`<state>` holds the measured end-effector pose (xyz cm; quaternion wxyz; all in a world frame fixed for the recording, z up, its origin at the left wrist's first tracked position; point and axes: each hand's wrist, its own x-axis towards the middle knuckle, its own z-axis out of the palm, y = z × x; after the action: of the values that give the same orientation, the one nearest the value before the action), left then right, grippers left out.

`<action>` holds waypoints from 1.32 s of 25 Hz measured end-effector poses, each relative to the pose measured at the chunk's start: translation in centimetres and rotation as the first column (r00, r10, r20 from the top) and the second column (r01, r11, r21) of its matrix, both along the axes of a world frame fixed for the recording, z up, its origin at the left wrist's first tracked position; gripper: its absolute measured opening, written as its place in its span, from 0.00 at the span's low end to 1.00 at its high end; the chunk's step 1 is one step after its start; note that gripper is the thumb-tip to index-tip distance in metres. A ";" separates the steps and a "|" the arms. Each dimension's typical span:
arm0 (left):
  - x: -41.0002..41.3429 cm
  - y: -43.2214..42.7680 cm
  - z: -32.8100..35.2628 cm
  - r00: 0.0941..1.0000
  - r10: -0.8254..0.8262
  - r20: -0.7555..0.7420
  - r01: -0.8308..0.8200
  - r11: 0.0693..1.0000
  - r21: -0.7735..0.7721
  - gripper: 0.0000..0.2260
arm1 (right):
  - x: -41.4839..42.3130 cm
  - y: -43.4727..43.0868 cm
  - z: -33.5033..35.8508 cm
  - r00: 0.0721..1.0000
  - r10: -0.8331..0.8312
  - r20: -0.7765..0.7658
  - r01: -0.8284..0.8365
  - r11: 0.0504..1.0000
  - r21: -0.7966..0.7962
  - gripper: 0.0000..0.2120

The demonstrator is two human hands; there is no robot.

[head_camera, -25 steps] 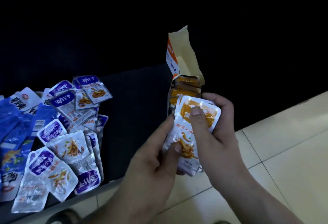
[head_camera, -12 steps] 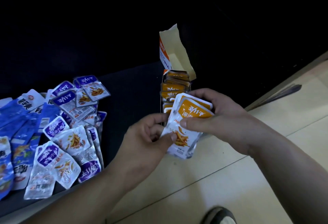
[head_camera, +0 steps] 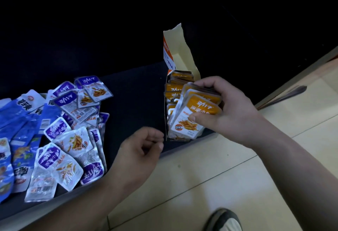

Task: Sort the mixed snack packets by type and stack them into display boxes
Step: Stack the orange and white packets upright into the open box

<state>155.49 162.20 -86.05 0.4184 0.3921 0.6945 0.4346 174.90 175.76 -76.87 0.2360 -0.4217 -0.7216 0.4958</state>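
Right now the right hand grips a small stack of orange packets, thumb pressed on the front one, at the mouth of the open box right of centre, where more orange ones stand in a row. The left hand hovers lower centre, fingers loosely curled, holding nothing. Purple packets and blue packets lie heaped at the left on the dark surface. A shoe shows on the tiled floor at the bottom.

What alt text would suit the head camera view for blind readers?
A person's right hand grips a stack of orange-topped foil snack packets at an open orange-and-white cardboard display box; the left hand hangs loosely curled, empty. Purple-topped foil packets and blue packets lie heaped at left.
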 end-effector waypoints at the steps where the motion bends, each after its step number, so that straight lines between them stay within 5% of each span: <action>1: 0.3 -0.3 0.0 1.000 -0.026 0.003 0.026 1.000 0.003 0.13 | -0.4 0.0 -0.3 0.999 0.047 0.001 -0.047 0.999 0.013 0.28; 5: 0.9 0.4 -0.3 0.984 -0.173 -0.033 0.174 0.984 0.043 0.16 | -1.6 -0.1 -1.7 0.991 0.113 0.071 -0.120 0.987 0.103 0.29; 9: 1.4 1.1 -1.4 0.927 -0.304 -0.221 0.330 0.940 0.092 0.19 | -1.2 0.0 -2.8 0.992 0.112 0.064 -0.118 0.986 0.116 0.29; 15: 1.3 1.1 -1.8 0.968 -0.037 -0.248 0.089 0.976 0.200 0.12 | -0.6 -0.2 -4.1 0.977 0.155 0.145 -0.173 0.978 0.117 0.31; 18: 1.1 2.4 -1.9 0.991 -0.017 -0.131 0.041 0.983 0.182 0.11 | -0.9 -0.5 -5.0 0.980 0.142 0.141 -0.162 0.977 0.138 0.33; 22: 1.0 3.5 -3.3 0.981 0.003 -0.193 0.038 0.977 0.208 0.07 | -0.4 -1.6 -6.1 0.996 0.021 0.085 -0.039 0.977 0.210 0.38; 25: 0.9 3.7 -4.1 0.979 0.024 -0.201 0.020 0.977 0.212 0.08 | -0.6 -3.0 -7.2 0.970 -0.242 0.011 0.241 0.970 0.035 0.44; 29: 1.3 3.8 -4.5 0.980 0.035 -0.198 0.013 0.971 0.237 0.09 | -2.2 -5.6 -8.5 0.914 -0.404 -0.032 0.391 0.900 -0.190 0.15; 33: 1.1 4.1 -4.5 0.971 0.055 -0.234 0.000 0.973 0.230 0.11 | -3.3 -6.1 -9.1 0.904 -0.427 -0.016 0.402 0.863 -0.306 0.15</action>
<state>156.63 166.34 -90.57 0.2780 0.4772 0.6906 0.4670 171.64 169.68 -86.00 0.3014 -0.5764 -0.5212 0.5525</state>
